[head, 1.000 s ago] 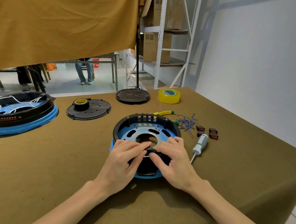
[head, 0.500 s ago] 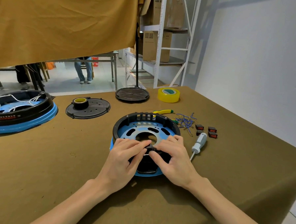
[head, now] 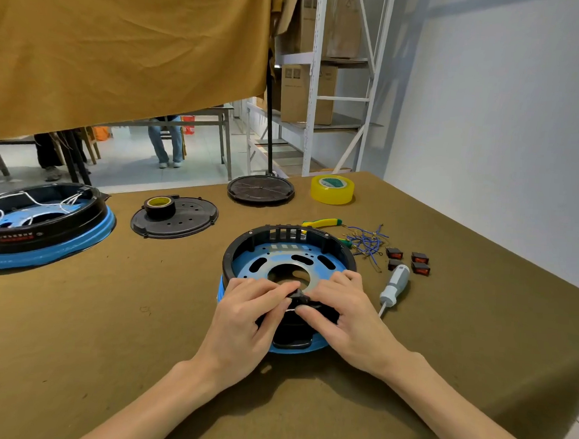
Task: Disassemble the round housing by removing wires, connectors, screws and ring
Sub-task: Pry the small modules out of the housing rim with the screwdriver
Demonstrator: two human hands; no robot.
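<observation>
Round housing (head: pixel 289 253) sits mid-worktop (head: pixel 108 327), near edge under both hands. Left hand (head: pixel 246 321) and right hand (head: pixel 346 319) meet at the near rim, fingertips curled and pinching a small black part (head: pixel 299 298); what it is, cannot tell. Risk, as judged: the part releasing suddenly and springing off, or uneven pull tipping the housing onto the screwdriver (head: pixel 393 285) just right.

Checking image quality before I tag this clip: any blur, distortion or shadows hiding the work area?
Head view: sharp, no motion blur on the left hand or right hand; wide-angle bending tilts the white metal shelf rack; soft shadow under the forearms; both hands hide the near rim of the round black-and-blue housing.
</observation>
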